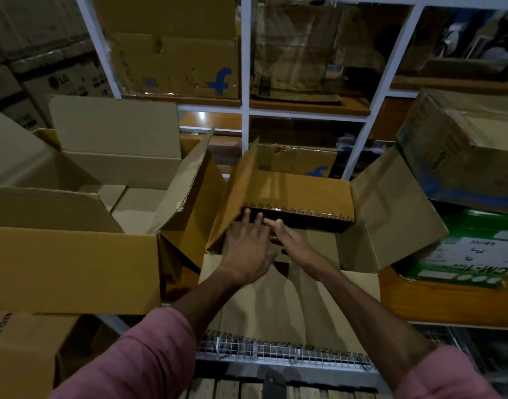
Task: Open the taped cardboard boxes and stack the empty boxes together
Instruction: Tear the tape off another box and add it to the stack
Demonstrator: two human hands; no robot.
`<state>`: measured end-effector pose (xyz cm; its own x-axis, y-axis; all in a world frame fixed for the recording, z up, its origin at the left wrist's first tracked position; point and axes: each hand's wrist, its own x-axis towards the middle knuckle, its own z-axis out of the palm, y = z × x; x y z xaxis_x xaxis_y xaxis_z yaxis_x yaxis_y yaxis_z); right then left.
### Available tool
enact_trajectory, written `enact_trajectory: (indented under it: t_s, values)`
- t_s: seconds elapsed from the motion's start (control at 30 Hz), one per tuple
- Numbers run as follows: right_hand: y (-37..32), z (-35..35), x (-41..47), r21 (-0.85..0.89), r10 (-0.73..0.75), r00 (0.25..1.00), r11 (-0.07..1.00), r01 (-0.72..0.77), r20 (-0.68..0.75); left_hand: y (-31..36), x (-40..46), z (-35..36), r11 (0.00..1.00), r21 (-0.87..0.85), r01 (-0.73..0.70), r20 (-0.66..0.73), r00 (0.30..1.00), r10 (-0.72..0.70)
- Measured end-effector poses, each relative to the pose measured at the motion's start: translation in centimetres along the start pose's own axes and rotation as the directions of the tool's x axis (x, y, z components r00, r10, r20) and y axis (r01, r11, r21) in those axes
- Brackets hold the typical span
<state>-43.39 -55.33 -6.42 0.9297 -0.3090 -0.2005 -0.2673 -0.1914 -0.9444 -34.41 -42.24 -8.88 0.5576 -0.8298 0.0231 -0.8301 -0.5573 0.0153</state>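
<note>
Cardboard fills the middle of the view, where both hands reach into an open box (290,298) that sits on a wire-mesh shelf (276,351) in front of the person. The left hand (247,249) lies with its fingers straight and spread, their tips against the lower edge of the box's far flap (299,194), which folds back toward the hands. The right hand (287,240) sits just beside it, touching it, fingers stretched forward toward the same flap edge; whether this grip pinches anything cannot be told, since the palm side is hidden. Pink sleeves (149,358) cover both upper forearms.

The box's left flap (235,194) stands up at a tilt, and its right flap (391,217) leans outward. Its near flap hangs forward over the shelf edge.

Left of this box, touching it, stands a larger open box (74,266) with all flaps raised and a pale bottom showing inside. Right of the hands lies a green and white carton (471,254) on a wooden shelf board, with a plastic-wrapped carton (463,148) resting above it.

Behind, a white metal rack (245,67) holds more cartons, two of them marked with a blue letter f (221,80).
</note>
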Motion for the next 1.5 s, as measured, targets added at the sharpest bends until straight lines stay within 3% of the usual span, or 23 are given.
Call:
enact_trajectory:
  t_s: [0.07,0.23,0.5,0.63,0.77,0.93,1.07,1.13,1.3,1.5]
  values:
    - [0.5,0.0,0.6,-0.032,0.006,1.000,0.999,-0.006,0.012,-0.9,0.7,-0.1,0.997,0.041,0.072,0.022,0.997,-0.073]
    - [2.9,-0.7,2.2,-0.303,0.012,0.998,0.953,-0.031,-0.063,-3.5,1.4,0.5,0.981,0.016,0.192,0.093,0.977,-0.193]
    - [7.5,-2.3,5.7,-0.516,0.090,0.995,0.851,-0.098,-0.041,-2.9,3.4,1.2,0.981,0.007,0.195,0.210,0.959,-0.192]
    - [9.0,-3.2,8.4,-0.619,0.136,0.986,0.769,-0.163,-0.091,-2.9,4.5,2.5,0.988,0.052,0.148,0.182,0.971,-0.155]
    - [9.2,-4.0,10.2,-0.696,0.209,0.974,0.686,-0.210,-0.088,-3.0,6.2,3.3,0.992,-0.007,0.126,0.156,0.980,-0.123]
    - [8.2,-4.8,11.8,-0.712,0.003,0.978,0.685,-0.155,-0.209,-1.2,9.9,4.2,0.923,-0.351,0.159,0.075,0.987,-0.142]
    - [8.5,-6.2,13.2,-0.755,-0.111,0.966,0.646,-0.108,-0.234,-1.8,11.9,3.1,0.948,-0.114,0.297,-0.008,0.954,-0.300]
    - [8.4,-7.0,14.0,-0.754,-0.175,0.950,0.652,-0.085,-0.259,-2.4,13.3,2.8,0.950,-0.091,0.300,-0.030,0.952,-0.303]
    - [5.4,-9.3,17.8,-0.740,-0.375,0.870,0.673,0.018,-0.319,-2.9,16.7,2.2,0.931,-0.214,0.297,-0.011,0.952,-0.306]
    - [3.5,-12.8,23.3,-0.772,-0.299,0.902,0.633,-0.057,-0.311,-4.3,18.7,4.9,0.932,-0.250,0.263,0.015,0.963,-0.268]
